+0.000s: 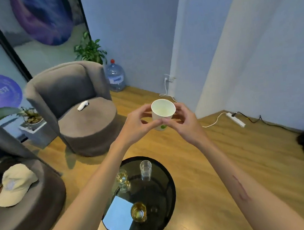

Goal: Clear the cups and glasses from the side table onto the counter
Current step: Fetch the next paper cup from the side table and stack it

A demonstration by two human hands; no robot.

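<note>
While upright, paper cup (163, 112) pinched between both hands' fingertips (164, 121)

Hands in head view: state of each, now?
Left hand: closed on the white paper cup.
Right hand: closed on the same cup.

White paper cup (163, 112) is up in the air, upright and empty-looking. Down on the round black table (161, 203): one clear glass (145, 170), two glasses of amber liquid (123, 180) (138, 212).
</note>
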